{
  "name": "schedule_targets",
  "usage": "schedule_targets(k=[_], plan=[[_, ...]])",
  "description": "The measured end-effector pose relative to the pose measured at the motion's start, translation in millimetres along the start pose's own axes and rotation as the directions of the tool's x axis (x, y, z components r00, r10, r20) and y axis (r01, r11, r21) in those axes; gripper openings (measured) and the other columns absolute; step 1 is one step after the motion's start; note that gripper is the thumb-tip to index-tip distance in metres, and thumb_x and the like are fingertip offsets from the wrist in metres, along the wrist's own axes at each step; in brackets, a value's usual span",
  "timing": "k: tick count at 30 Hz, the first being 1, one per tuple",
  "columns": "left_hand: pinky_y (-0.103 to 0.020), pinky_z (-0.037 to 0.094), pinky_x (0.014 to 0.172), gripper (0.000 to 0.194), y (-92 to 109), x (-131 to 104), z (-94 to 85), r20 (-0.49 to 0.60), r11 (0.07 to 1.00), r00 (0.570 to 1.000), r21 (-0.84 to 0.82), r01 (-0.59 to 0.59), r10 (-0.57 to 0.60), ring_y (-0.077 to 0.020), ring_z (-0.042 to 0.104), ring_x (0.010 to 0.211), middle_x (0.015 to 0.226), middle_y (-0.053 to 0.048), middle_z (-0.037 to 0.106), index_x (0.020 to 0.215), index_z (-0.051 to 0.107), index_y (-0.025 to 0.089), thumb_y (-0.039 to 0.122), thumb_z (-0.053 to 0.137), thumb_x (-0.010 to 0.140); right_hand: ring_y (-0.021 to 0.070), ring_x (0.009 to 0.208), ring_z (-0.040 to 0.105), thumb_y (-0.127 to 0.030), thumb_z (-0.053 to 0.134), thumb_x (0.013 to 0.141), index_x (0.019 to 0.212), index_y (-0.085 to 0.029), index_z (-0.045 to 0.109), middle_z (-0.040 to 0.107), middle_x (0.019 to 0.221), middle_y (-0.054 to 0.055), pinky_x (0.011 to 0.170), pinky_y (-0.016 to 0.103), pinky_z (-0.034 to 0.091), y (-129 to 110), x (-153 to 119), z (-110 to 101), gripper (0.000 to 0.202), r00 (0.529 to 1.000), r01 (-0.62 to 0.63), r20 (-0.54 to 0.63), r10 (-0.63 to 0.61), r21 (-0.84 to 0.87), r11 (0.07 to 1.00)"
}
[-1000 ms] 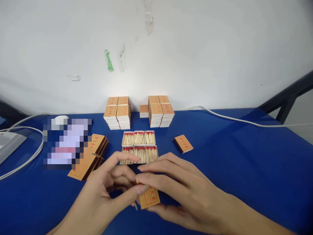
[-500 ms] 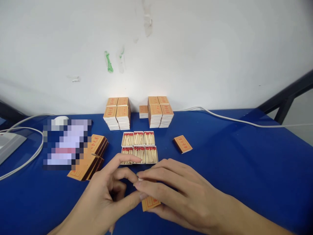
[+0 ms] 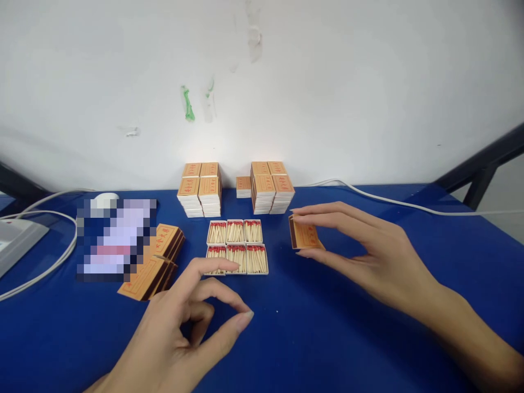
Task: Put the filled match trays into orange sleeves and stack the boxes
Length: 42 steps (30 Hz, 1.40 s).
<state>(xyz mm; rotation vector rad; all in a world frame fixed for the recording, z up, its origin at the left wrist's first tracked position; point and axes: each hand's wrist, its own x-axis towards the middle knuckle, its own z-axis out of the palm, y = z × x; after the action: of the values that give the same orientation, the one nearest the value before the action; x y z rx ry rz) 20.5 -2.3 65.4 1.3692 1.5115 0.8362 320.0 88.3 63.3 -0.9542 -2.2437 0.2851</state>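
My right hand (image 3: 360,240) is at the right of the table. Its fingers lie over the far edge of an orange matchbox (image 3: 306,236) and its thumb is at the near edge. A dark striking strip shows on the box's left side; I cannot tell whether a second box lies beneath. My left hand (image 3: 196,322) hovers over the near middle, thumb and middle fingertips pressed together with nothing visible between them, index finger stretched out. That finger partly covers the front row of open matchbox trays (image 3: 246,244) full of red-tipped matches (image 3: 256,259).
Two block-like stacks of matchboxes (image 3: 198,191) (image 3: 273,188) stand by the wall, a smaller pile (image 3: 243,187) between them. Orange sleeves (image 3: 144,277) lie at left beside a blurred phone (image 3: 120,234) and a white mouse (image 3: 105,202). White cables (image 3: 380,201) cross the table.
My right hand has moved from beside the left one out to the right, onto the matchbox there. The box between my hands is gone from that spot. My left hand keeps its pinch.
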Motion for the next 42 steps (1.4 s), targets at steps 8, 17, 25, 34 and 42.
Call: schedule_targets(k=[8, 17, 25, 34, 42], plan=[[-0.026, 0.032, 0.05, 0.039, -8, -4, 1.4, 0.027, 0.998, 0.998, 0.039, -0.05, 0.049, -0.0104, 0.041, 0.05, 0.094, 0.001, 0.083, 0.129, 0.067, 0.038, 0.057, 0.081, 0.097, 0.0326, 0.132, 0.076, -0.054, 0.079, 0.104, 0.152, -0.038, 0.071, 0.077, 0.15, 0.004, 0.095, 0.045, 0.07, 21, 3, -15, 0.051, 0.945, -0.25, 0.225, 0.236, 0.036, 0.968], [-0.025, 0.035, 0.049, 0.032, -10, -5, 1.1, 0.024, 0.989, 0.991, 0.06, -0.132, 0.13, -0.0144, 0.07, 0.062, 0.095, 0.002, 0.085, 0.132, 0.066, 0.037, 0.049, 0.074, 0.104, 0.0333, 0.14, 0.07, -0.061, 0.077, 0.103, 0.149, -0.044, 0.072, 0.075, 0.152, 0.001, 0.109, 0.049, 0.064, 29, 2, -21, 0.049, 0.881, -0.336, 0.372, 0.292, 0.057, 0.94], [-0.021, 0.047, 0.045, 0.032, -17, 0, -4.9, 0.066, 0.926, 0.941, 0.169, -0.338, 0.331, -0.0119, 0.068, 0.053, 0.092, 0.003, 0.085, 0.138, 0.061, 0.033, 0.035, 0.07, 0.108, 0.0339, 0.134, 0.071, -0.061, 0.074, 0.105, 0.146, -0.046, 0.072, 0.073, 0.15, 0.001, 0.112, 0.053, 0.06, 30, 3, -15, 0.044, 0.869, -0.329, 0.407, 0.281, 0.051, 0.943], [-0.02, 0.047, 0.043, 0.035, -20, 1, -6.7, 0.072, 0.882, 0.909, 0.222, -0.415, 0.41, -0.0099, 0.067, 0.052, 0.096, 0.007, 0.084, 0.143, 0.054, 0.039, 0.032, 0.064, 0.111, 0.0264, 0.134, 0.071, -0.047, 0.079, 0.106, 0.148, -0.044, 0.069, 0.073, 0.147, -0.001, 0.116, 0.047, 0.057, 20, 2, 5, 0.044, 0.916, -0.257, 0.336, 0.218, 0.076, 0.963], [-0.02, 0.051, 0.044, 0.033, -18, -1, -7.5, 0.076, 0.873, 0.902, 0.232, -0.43, 0.425, -0.0104, 0.069, 0.051, 0.096, 0.007, 0.084, 0.143, 0.054, 0.038, 0.032, 0.063, 0.112, 0.0254, 0.133, 0.071, -0.044, 0.076, 0.107, 0.152, -0.039, 0.066, 0.071, 0.148, 0.003, 0.113, 0.045, 0.06, 6, 2, 14, 0.046, 0.917, -0.254, 0.34, 0.207, 0.097, 0.962]])
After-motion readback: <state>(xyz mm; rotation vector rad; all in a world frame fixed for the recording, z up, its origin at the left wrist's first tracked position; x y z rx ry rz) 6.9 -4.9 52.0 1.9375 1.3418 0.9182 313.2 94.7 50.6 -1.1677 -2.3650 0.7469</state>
